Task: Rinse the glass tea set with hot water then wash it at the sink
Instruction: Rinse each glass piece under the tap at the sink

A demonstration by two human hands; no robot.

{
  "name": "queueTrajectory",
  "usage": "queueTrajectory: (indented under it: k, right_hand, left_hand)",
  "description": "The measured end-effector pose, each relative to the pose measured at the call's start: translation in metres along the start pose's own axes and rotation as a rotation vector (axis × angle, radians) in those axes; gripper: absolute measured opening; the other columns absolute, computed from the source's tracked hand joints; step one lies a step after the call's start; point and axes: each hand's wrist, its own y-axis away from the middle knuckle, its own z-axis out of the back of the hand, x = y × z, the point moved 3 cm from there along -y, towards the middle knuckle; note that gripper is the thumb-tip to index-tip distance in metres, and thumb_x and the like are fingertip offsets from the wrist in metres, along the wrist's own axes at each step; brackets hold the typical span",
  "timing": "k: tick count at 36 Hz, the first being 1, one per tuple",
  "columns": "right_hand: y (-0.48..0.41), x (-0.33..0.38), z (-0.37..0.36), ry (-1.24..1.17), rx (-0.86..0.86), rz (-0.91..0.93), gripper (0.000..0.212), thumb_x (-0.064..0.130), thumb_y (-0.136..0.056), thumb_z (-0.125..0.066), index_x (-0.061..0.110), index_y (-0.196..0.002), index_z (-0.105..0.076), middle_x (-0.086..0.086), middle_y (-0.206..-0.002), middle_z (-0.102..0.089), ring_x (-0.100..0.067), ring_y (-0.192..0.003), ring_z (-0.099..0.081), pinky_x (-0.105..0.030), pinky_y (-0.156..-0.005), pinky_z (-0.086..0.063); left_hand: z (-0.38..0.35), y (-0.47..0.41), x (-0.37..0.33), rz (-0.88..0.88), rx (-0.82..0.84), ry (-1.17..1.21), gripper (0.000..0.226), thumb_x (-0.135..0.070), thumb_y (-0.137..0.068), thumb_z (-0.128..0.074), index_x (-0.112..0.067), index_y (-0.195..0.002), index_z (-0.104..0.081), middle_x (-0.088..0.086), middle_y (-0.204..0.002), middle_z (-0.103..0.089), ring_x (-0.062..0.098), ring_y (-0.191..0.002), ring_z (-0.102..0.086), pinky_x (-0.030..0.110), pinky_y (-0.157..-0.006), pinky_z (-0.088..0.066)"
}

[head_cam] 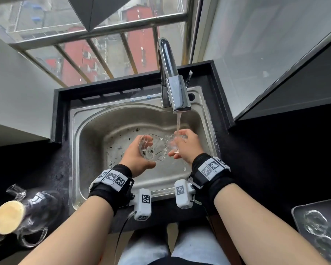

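Over the steel sink [88, 142] | left hand [137, 155] grips a clear glass pitcher [154, 147], fingers inside its mouth | right hand [186, 145] curled around a small glass cup [175, 142] under the tap stream [178, 122] (tea flecks dot the basin) | glass teapot [30, 211] on left counter

Both forearms are bare from the elbow to the wrist. The left hand [137, 156] carries a black fabric wrist wrap [111, 190] fitted with a curved row of white square tiles [113, 177], each printed with a black-and-white coded marker. A white rectangular plastic module [144, 205] hangs off the wrap's inner side, coded markers on two faces, with a thin dark cable [120, 234] running down from it. The right hand [187, 145] has a matching black fabric wrap [216, 180], a white band of coded marker tiles [211, 167], and a second white plastic module [183, 194] on a black bracket with visible screws. Light blue denim trousers [189, 245] cover the legs.
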Motion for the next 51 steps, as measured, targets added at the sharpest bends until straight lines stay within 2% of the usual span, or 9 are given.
queueTrajectory:
  k: [5,13,20,26,31,36,41,45,51]
  right_hand:
    - [-0.007,0.005,0.006,0.028,0.045,0.024,0.037,0.000,-0.090,-0.074,0.030,-0.111,-0.066,-0.010,-0.111,-0.071,-0.023,-0.059,-0.073,-0.034,-0.053,-0.051]
    - [-0.038,0.002,-0.001,0.039,0.024,0.022,0.046,-0.003,-0.094,-0.065,0.026,-0.129,-0.064,0.006,-0.111,-0.069,-0.013,-0.055,-0.050,-0.028,-0.049,-0.045]
    - [-0.055,0.003,-0.003,0.218,0.008,0.001,0.023,0.026,-0.093,-0.042,0.031,-0.112,-0.053,-0.003,-0.093,-0.069,-0.023,-0.091,-0.068,-0.053,-0.095,-0.055]
    - [-0.058,0.013,-0.009,0.156,0.075,-0.060,0.030,0.050,-0.096,-0.040,0.027,-0.115,-0.044,-0.010,-0.102,-0.058,-0.020,-0.064,-0.067,-0.034,-0.056,-0.046]
    - [-0.064,0.015,-0.010,0.128,0.057,-0.048,0.030,0.052,-0.089,-0.029,0.037,-0.104,-0.051,-0.008,-0.115,-0.053,-0.021,-0.075,-0.057,-0.027,-0.053,-0.042]
    - [-0.069,0.012,-0.012,0.066,0.098,-0.073,0.041,0.056,-0.104,-0.035,0.034,-0.137,-0.045,-0.008,-0.109,-0.056,-0.022,-0.078,-0.064,-0.036,-0.067,-0.046]
    - [-0.065,0.011,-0.012,0.060,0.137,-0.072,0.036,0.056,-0.105,-0.047,0.034,-0.133,-0.043,-0.003,-0.128,-0.056,-0.021,-0.079,-0.070,-0.033,-0.069,-0.051]
    - [-0.063,0.010,-0.007,0.217,0.096,0.039,0.046,0.049,-0.094,-0.070,0.033,-0.131,-0.049,0.005,-0.129,-0.058,-0.025,-0.107,-0.069,-0.034,-0.082,-0.059]
    - [-0.049,0.011,-0.002,0.508,-0.016,0.114,0.072,0.048,-0.080,-0.082,0.032,-0.141,-0.048,0.004,-0.128,-0.055,-0.016,-0.113,-0.056,-0.039,-0.102,-0.049]
  left_hand:
    - [0.001,-0.008,-0.001,-0.007,0.042,0.053,0.080,0.011,-0.063,-0.087,-0.024,-0.127,-0.055,-0.004,-0.129,-0.065,0.008,-0.126,-0.060,0.029,-0.101,-0.054]
    - [0.005,-0.030,0.002,0.064,0.149,0.139,0.076,0.004,-0.061,-0.093,-0.027,-0.121,-0.060,0.000,-0.122,-0.072,0.015,-0.120,-0.066,0.035,-0.101,-0.055]
    - [0.003,-0.045,0.002,0.134,0.222,0.192,0.076,0.008,-0.067,-0.090,-0.023,-0.129,-0.059,0.006,-0.125,-0.068,0.021,-0.115,-0.068,0.035,-0.094,-0.060]
    - [-0.001,-0.057,-0.002,0.168,0.199,0.264,0.073,0.017,-0.070,-0.081,-0.023,-0.127,-0.059,0.011,-0.125,-0.067,0.028,-0.120,-0.065,0.050,-0.098,-0.059]
    - [-0.003,-0.067,-0.009,0.175,0.165,0.318,0.075,0.016,-0.065,-0.075,-0.018,-0.130,-0.059,0.011,-0.126,-0.068,0.027,-0.121,-0.065,0.048,-0.095,-0.060]
    - [-0.003,-0.072,-0.008,0.166,0.125,0.330,0.076,0.003,-0.055,-0.076,-0.020,-0.126,-0.062,0.008,-0.125,-0.071,0.026,-0.120,-0.067,0.048,-0.098,-0.059]
    - [0.000,-0.072,-0.006,0.147,-0.027,0.083,0.073,0.001,-0.062,-0.086,-0.024,-0.124,-0.059,-0.004,-0.120,-0.067,0.016,-0.112,-0.065,0.040,-0.104,-0.054]
    - [0.004,-0.068,-0.007,0.133,-0.089,-0.172,0.075,-0.009,-0.063,-0.088,-0.021,-0.130,-0.057,-0.004,-0.115,-0.065,0.018,-0.106,-0.064,0.029,-0.092,-0.052]
    - [0.016,-0.053,-0.006,0.240,-0.089,-0.737,0.081,-0.030,-0.066,-0.088,-0.030,-0.138,-0.052,0.001,-0.125,-0.055,0.026,-0.119,-0.053,0.043,-0.099,-0.047]
